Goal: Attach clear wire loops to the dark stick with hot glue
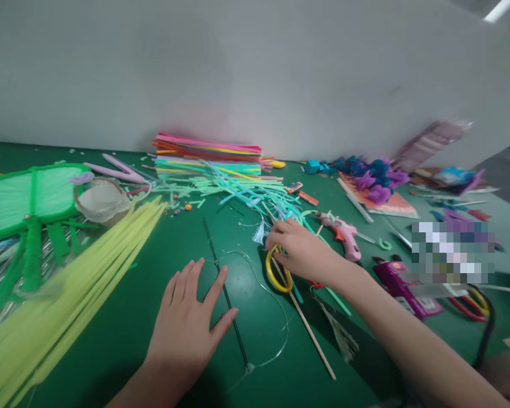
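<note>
Under your right grip, fingers curled, though I cannot tell whether clamped, lies the yellow ring-shaped handle; lift it gently past the slim pale wooden stick crossing it, lest both drag. Keep your left grip, fingers spread, light over the thin black rod. Beyond both grips, the green table runs to a grey wall.

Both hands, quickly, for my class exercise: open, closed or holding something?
Left hand: open, spread across the thin dark rod.
Right hand: curled at the yellow loop; whether it grips cannot be told.
</note>
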The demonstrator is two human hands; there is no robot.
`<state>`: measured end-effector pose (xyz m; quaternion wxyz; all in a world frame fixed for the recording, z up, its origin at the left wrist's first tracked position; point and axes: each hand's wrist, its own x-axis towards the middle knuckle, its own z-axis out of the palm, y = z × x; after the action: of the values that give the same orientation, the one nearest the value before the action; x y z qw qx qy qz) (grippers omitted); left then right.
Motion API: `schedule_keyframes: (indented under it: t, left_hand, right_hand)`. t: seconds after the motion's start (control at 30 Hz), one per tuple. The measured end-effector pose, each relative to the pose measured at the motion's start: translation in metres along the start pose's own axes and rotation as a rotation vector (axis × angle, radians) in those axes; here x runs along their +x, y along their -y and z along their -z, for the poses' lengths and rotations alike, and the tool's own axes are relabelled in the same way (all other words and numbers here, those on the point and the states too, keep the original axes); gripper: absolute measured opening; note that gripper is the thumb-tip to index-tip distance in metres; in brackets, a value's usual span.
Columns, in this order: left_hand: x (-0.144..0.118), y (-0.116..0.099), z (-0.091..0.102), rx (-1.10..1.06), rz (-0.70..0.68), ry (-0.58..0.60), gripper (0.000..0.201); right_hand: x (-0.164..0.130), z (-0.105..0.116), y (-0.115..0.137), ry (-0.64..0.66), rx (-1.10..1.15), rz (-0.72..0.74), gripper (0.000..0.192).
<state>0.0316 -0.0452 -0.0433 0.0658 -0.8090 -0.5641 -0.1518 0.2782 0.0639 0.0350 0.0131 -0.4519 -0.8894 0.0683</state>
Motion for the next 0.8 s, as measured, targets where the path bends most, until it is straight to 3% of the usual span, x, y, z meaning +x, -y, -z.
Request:
schedule_keyframes:
  t: [0.1,0.27,0.4,0.5,0.63,0.8]
  left_hand:
    - [0.000,-0.001,0.000,-0.011,0.003,-0.008,0.060]
    - [0.002,0.003,0.004,-0.096,0.022,-0.041,0.065]
    - [0.009,0.013,0.015,-0.220,0.117,-0.085,0.045]
    - [0.015,0.021,0.026,-0.317,0.172,-0.135,0.029]
    - [0.022,0.027,0.041,-0.452,0.291,-0.192,0.024]
    - [0.026,0.034,0.050,-0.580,0.380,-0.213,0.021]
  right_hand:
    - [0.004,0.001,0.009,0.031,0.045,0.035,0.026]
    - [0.033,0.000,0.034,0.020,0.360,0.003,0.022]
    - [0.051,-0.002,0.051,0.053,0.419,-0.039,0.015]
    - [0.043,-0.005,0.061,0.108,0.431,-0.136,0.015]
    - [0.023,-0.012,0.083,0.228,0.384,-0.235,0.019]
    - [0.021,-0.018,0.117,0.234,0.257,-0.314,0.017]
